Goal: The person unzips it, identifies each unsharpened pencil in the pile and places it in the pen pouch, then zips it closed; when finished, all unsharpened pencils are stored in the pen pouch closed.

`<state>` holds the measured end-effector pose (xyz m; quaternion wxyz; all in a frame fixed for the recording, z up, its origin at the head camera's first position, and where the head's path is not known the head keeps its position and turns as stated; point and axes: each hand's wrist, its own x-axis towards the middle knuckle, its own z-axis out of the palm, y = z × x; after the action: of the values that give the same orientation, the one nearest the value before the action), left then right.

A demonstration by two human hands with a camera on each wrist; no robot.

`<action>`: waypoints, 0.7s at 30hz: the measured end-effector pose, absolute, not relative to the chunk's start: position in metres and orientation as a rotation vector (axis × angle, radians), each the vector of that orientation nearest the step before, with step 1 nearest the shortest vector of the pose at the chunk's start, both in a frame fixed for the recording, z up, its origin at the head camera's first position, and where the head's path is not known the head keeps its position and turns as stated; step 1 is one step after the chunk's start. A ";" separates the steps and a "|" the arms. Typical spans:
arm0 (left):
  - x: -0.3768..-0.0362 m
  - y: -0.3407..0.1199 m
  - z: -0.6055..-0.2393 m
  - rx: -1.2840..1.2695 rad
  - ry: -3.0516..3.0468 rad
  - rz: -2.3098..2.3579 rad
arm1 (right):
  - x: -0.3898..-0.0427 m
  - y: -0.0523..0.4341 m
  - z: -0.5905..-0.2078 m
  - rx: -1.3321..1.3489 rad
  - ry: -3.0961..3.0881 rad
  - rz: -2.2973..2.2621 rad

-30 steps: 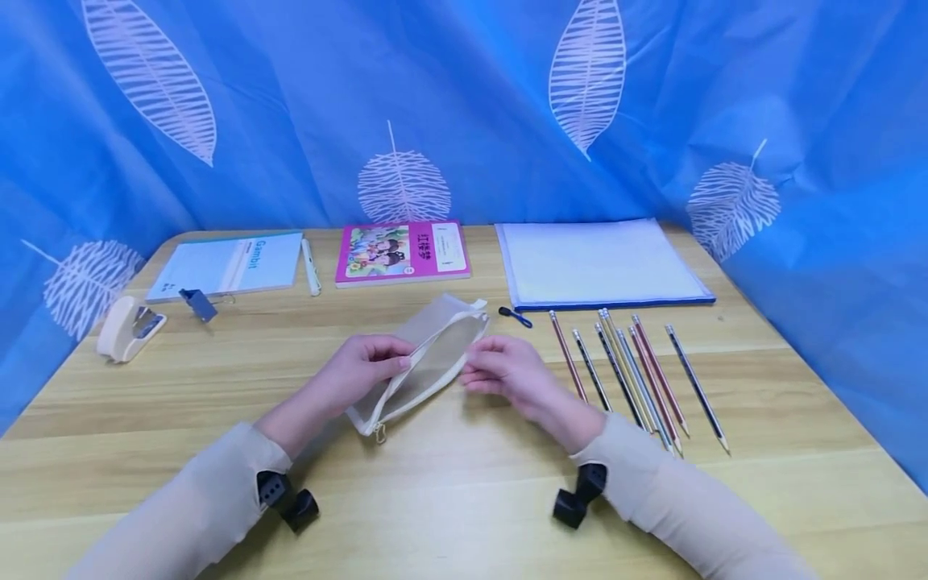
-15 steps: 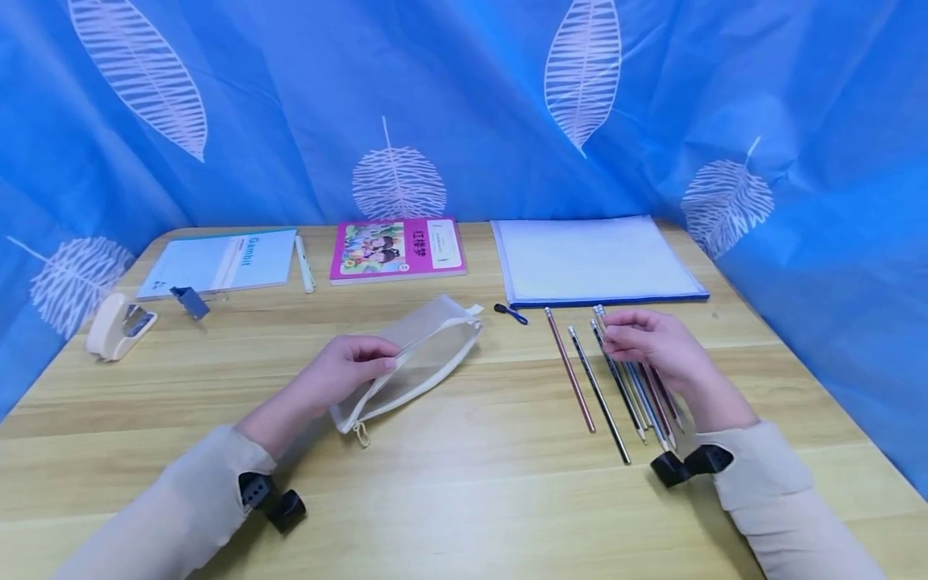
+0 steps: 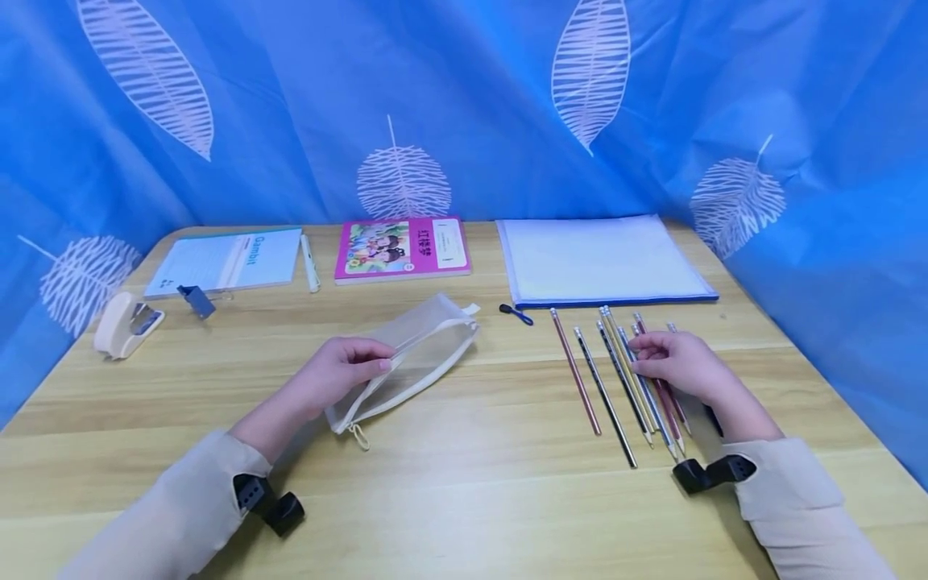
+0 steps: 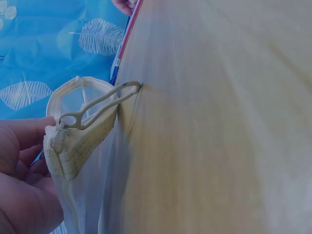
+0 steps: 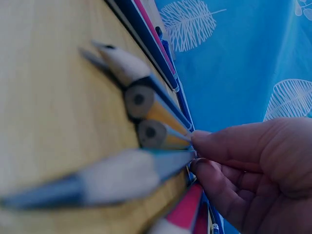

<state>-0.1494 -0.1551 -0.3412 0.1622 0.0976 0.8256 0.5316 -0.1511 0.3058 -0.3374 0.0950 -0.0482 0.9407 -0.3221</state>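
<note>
On the bench (image 3: 464, 499), our left hand (image 3: 341, 374) pinches the mesh pouch (image 3: 409, 354) left of the pencils (image 3: 623, 379). Our right hand (image 3: 677, 366) has its fingers (image 5: 229, 146) pinching one pencil; we should lift it singly.

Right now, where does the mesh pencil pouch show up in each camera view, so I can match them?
Head: the mesh pencil pouch lies left of centre on the table, its near edge pinched by the left hand.
Left wrist: it fills the lower left, zipper pull sticking out, fingers beside it.
Right wrist: not in view; only pencils and the right hand.
Shared landmark: the blue leaf-print curtain.
</note>
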 end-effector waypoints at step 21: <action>-0.150 -0.153 -0.342 0.294 2.346 1.513 | -0.155 0.288 -0.328 -0.166 2.882 -0.604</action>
<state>-0.1495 -0.1528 -0.3417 0.1666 0.1034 0.8240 0.5315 -0.1550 0.2877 -0.3283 0.0961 -0.0560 0.9727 -0.2039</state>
